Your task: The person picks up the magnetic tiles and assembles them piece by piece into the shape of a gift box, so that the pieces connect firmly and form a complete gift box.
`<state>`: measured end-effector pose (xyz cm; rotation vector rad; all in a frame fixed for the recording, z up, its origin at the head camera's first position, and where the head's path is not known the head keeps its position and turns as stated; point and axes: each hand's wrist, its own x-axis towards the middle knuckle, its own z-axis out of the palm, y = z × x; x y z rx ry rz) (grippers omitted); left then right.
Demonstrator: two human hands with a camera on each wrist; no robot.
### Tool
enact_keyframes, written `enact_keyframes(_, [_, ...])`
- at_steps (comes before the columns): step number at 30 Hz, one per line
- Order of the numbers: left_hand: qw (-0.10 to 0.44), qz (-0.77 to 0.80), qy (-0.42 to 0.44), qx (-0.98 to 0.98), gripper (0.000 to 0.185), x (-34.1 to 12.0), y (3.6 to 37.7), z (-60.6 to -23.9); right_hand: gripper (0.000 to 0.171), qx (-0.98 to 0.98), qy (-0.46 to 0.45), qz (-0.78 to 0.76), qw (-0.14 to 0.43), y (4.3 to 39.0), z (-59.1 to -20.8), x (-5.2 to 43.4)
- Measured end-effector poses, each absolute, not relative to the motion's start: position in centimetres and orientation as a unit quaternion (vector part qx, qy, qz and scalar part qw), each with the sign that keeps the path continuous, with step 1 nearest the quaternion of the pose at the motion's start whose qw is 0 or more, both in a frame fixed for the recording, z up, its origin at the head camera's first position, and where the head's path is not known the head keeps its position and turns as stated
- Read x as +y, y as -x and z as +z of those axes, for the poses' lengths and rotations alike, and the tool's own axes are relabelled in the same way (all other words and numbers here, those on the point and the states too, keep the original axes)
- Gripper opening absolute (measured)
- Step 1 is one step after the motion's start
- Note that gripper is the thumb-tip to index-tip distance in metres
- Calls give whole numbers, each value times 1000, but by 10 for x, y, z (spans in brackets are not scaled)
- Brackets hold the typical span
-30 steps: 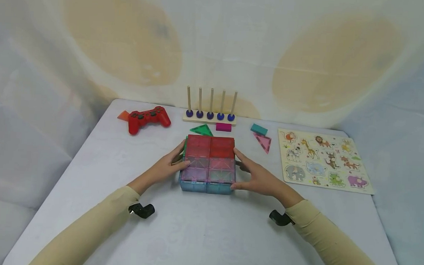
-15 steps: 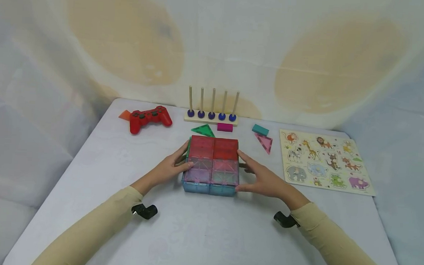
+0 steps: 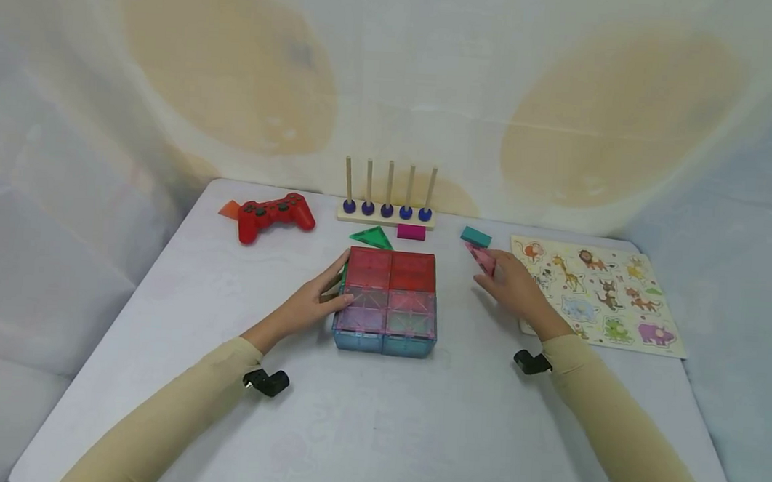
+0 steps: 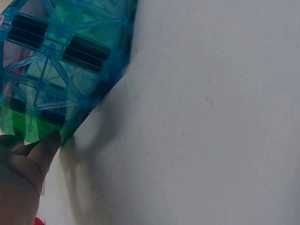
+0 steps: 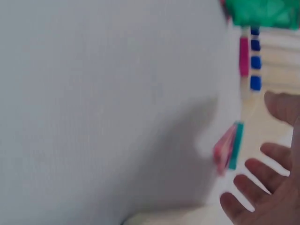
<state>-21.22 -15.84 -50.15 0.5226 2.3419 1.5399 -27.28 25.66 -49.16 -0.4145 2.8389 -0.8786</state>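
Note:
A low box built of clear magnetic tiles stands mid-table, with red and pink tiles on top and blue ones at the front. My left hand rests against its left side, thumb at the top edge. The left wrist view shows that thumb on a green tile beside the blue front wall. My right hand is at a pink triangular tile, its fingers overlapping the tile in the head view. In the right wrist view the right hand's fingers are spread, with the pink tile beyond them.
A green triangular tile and a magenta block lie behind the box, before a peg stand with blue beads. A teal block lies behind the pink tile. An animal puzzle board is at right, a red game controller back left.
My right hand has left the box's right side and moved right and back to the pink triangular tile. The left hand has stayed at the box, which looks unmoved on the table.

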Motion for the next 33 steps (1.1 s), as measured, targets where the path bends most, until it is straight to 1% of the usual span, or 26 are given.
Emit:
enact_keyframes(3, [145,533,-184,813,84,-157,212,-501,68,957,109,-262,67,284,-495,263])
enact_keyframes(6, [140,534,-188,812,85,-157,211,-502,68,964,87,-237,82,292,-499,265])
enact_keyframes(10, [137,537,-200,808,86,-155,208,-503,64,969,92,-211,84,299,-504,263])
enact_keyframes(15, [138,536,-212,805,86,-151,206,-505,61,973,102,-199,63,301,-506,260])
enact_keyframes(19, [138,525,-208,813,87,-151,206,-505,66,970,89,-217,65,299,-503,258])
enact_keyframes(21, [136,524,-211,814,87,-151,205,-504,65,968,76,-228,70,296,-501,257])
enact_keyframes(25, [136,525,-211,813,86,-151,204,-502,58,965,69,-243,77,290,-498,258])
enact_keyframes(30, [138,530,-206,811,87,-151,204,-501,44,954,81,-279,76,282,-495,262])
enact_keyframes(33, [139,532,-203,810,87,-150,204,-502,42,948,82,-300,67,274,-491,266])
